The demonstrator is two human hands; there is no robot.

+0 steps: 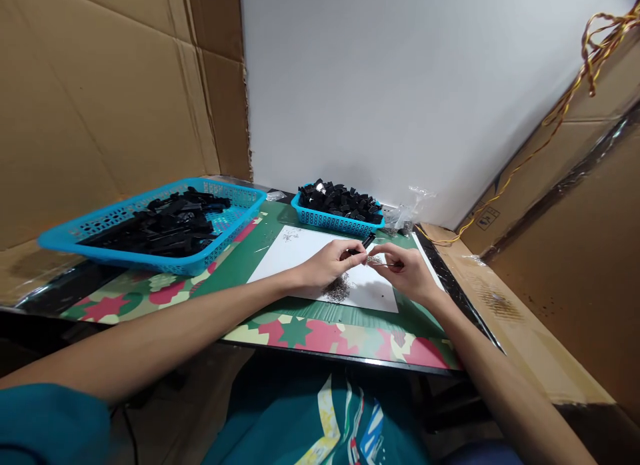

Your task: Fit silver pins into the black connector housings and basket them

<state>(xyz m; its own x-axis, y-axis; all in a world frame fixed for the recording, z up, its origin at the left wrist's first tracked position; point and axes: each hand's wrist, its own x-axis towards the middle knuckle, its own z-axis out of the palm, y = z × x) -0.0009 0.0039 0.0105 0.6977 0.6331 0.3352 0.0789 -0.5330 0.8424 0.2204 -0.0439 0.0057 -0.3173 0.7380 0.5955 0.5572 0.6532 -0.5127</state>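
Note:
My left hand (331, 264) is closed around a slim black plastic piece (369, 240), whose far end sticks out past the fingers. Close beside it, my right hand (404, 270) pinches a thin metal tool (383, 264) that looks like tweezers, its tip meeting the left fingertips. What lies right at the fingertips is too small to make out. Both hands are over a white sheet (280, 262). A heap of tiny metal parts (337, 288) lies on the sheet under my left hand, and more small bits show behind the fingers.
At the left stands a large blue basket (235, 198) of long black pieces. A smaller blue basket (330, 220) heaped with short black pieces is at the back. Clear plastic bags (403, 215) lie beside it. Cardboard walls flank the table, and yellow-brown wires (525, 162) hang at the right.

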